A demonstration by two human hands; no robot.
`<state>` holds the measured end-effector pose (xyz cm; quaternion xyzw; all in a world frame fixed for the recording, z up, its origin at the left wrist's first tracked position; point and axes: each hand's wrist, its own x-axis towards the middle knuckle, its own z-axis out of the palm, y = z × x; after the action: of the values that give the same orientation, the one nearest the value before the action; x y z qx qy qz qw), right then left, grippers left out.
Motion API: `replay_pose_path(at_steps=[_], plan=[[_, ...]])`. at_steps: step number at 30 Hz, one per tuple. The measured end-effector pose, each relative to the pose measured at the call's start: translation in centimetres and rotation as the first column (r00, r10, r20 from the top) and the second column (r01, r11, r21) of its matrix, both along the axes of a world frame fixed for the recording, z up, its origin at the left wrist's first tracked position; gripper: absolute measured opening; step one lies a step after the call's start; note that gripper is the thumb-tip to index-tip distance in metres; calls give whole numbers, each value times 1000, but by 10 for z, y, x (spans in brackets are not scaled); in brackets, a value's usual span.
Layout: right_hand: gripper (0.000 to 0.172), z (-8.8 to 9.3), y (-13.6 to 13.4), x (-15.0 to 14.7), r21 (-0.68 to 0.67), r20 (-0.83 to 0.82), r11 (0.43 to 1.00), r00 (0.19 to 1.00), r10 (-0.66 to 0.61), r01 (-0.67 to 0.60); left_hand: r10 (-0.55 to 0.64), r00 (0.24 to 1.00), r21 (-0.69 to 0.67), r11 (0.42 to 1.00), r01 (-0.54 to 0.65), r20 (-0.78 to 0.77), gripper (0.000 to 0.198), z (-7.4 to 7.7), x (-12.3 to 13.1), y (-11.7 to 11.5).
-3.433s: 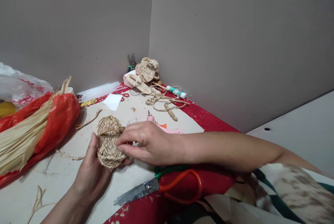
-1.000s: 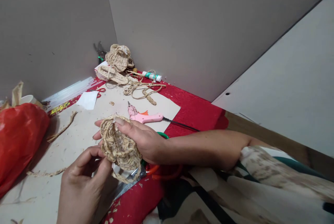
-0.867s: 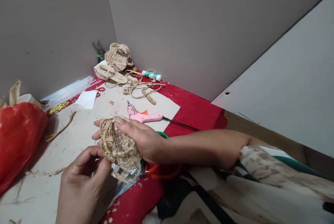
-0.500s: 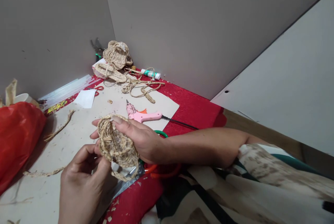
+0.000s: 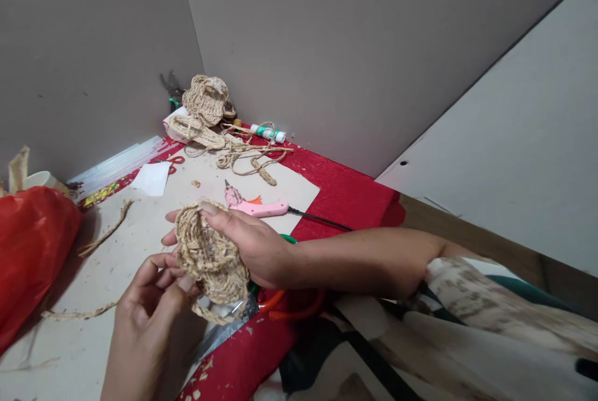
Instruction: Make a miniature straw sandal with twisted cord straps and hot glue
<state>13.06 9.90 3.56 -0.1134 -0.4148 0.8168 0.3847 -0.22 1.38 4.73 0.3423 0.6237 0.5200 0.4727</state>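
Note:
My right hand is closed round an oval, slipper-like piece woven from braided straw cord, thumb on its upper rim and fingers behind. The piece is tilted with its hollow side towards me. At its left edge my left hand pinches with thumb and fingers at the braided straw cord, whose tail shows on the far side of that hand; the pinched spot is partly hidden. A loop of cord hangs below the piece. Just beyond my right hand lies a pink glue gun with a black cable.
Woven straw pieces and loose cord lie at the back corner by pliers. Clear glue sticks, red-handled scissors and a red bag are on the left. Orange-handled scissors lie under my right forearm. Walls close off the back.
My left thumb and fingers have shifted slightly along the woven piece's left edge. The cord loop has drawn up closer beneath the piece. My right hand keeps its hold.

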Motion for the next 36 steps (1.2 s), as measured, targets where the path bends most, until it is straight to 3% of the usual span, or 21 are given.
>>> replay_pose_path(at_steps=[8,22,25,29,36], plan=[[51,-5,2,-1,-44,-5,998,999,46,-46,3,998,-40,999,-6,-70,32,-7,-6,6],[51,-3,2,1,22,93,999,995,28,-30,12,998,-12,1000,-13,-62,30,-8,-4,6],[42,4,4,2,-109,57,992,996,65,-59,-10,999,-46,999,11,38,32,-3,0,4],[31,17,7,2,-310,-1,939,987,160,-153,9,967,-135,991,27,255,44,4,5,2],[33,16,12,-1,-315,4,932,982,190,-179,9,955,-193,980,51,298,42,2,6,-2]])
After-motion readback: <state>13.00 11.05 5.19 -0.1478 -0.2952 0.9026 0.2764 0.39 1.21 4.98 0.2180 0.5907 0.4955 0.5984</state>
